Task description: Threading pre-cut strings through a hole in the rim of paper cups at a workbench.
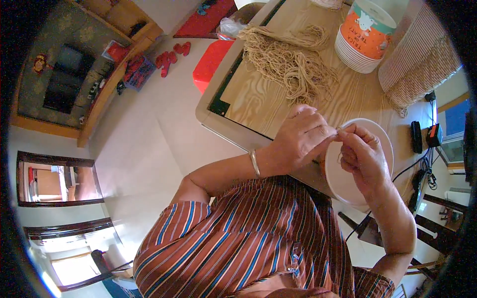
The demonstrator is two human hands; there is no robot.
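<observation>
My left hand (304, 135), with a silver bangle at its wrist, is closed, its thumb and forefinger pinched together. My right hand (365, 156) meets it fingertip to fingertip in a pinch. Between them is a thin piece of beige cord (339, 131), mostly hidden by the fingers. Both hands are over a round white tub (382, 130) at the table's near edge, the right hand covering part of it. Just beyond my left hand lies a loose, tangled bundle of beige cords (293, 62).
Behind the cords stands a stack of printed orange and green paper buckets (365, 37). Right of it is a tall striped beige-and-white stack (420, 62). Black cables (426, 166) and small black devices lie at the right. A red stool (211, 64) stands beyond the wooden table (253, 107).
</observation>
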